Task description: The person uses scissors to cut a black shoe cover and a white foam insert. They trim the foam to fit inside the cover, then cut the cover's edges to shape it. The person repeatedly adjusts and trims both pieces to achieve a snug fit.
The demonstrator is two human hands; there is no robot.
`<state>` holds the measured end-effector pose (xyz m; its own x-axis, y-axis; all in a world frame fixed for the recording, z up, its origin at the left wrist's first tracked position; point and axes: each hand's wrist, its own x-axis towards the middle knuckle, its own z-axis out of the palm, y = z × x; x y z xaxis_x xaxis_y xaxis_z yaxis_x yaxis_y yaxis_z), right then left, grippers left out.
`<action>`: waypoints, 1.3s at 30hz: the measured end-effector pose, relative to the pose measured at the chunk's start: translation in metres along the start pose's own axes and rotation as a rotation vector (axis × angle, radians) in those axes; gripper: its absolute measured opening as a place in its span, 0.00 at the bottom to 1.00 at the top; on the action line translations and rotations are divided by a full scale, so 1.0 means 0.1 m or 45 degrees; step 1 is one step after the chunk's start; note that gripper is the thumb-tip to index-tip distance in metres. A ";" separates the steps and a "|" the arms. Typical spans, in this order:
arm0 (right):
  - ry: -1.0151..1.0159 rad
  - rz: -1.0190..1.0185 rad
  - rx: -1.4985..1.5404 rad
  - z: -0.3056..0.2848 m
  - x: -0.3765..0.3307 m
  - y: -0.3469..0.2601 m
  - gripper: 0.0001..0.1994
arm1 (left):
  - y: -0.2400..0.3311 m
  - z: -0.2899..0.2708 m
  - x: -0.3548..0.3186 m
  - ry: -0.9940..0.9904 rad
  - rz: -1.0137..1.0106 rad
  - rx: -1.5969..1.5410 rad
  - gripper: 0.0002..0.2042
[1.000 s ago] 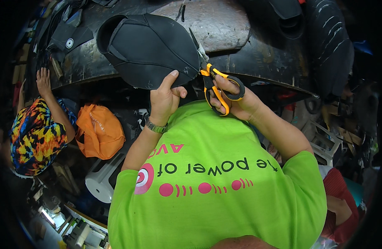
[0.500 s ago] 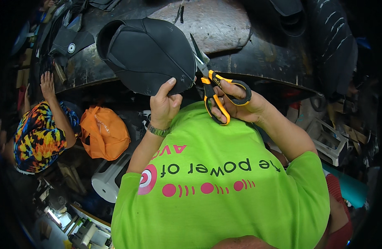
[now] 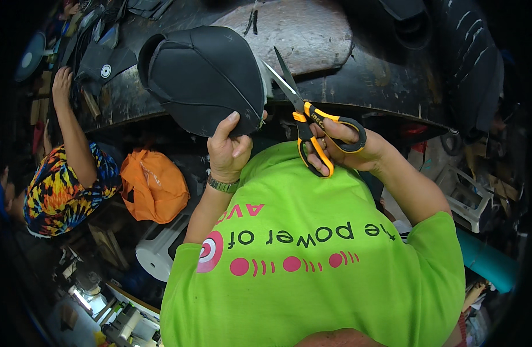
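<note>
My left hand (image 3: 228, 151) pinches the near edge of a black shoe upper (image 3: 205, 75) with stitched panels, thumb on top. The upper's rounded opening faces far left, and a pale strip shows along its right edge. In my right hand (image 3: 358, 149) is a pair of scissors (image 3: 302, 108) with yellow and black handles, fingers through the loops. The blades stand apart and point away from me, just right of the upper's edge. Some of the left fingers are hidden beneath the upper.
A dark worktable (image 3: 381, 87) carries a worn pale board (image 3: 295, 34) and black pieces at its far corners. An orange bag (image 3: 155, 185) and a white stool (image 3: 153, 254) are at left, near a person in a colourful shirt (image 3: 63, 194). A grey stool (image 3: 465, 199) is at right.
The scissors have shifted right, away from the upper's edge, and their blades show farther apart. My left hand still holds the upper. The person at left has moved an arm slightly.
</note>
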<state>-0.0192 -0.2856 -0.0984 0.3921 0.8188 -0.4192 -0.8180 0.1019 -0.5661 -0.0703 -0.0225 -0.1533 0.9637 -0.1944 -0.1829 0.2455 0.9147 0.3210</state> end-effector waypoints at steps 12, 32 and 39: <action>-0.102 -0.052 -0.156 0.04 0.12 0.01 0.31 | -0.06 0.12 0.05 0.194 0.131 0.308 0.14; 0.255 -0.125 -0.221 0.16 0.16 0.11 0.25 | -0.21 0.08 -0.07 0.422 0.224 0.597 0.08; 0.285 -0.185 -0.135 0.18 0.16 0.14 0.24 | -0.22 0.06 -0.06 0.446 0.203 0.639 0.08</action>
<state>-0.0316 -0.2609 -0.1001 0.5947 0.6535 -0.4682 -0.7027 0.1396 -0.6977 -0.0812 -0.0431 -0.1537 0.9218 0.1362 -0.3629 0.2026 0.6288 0.7507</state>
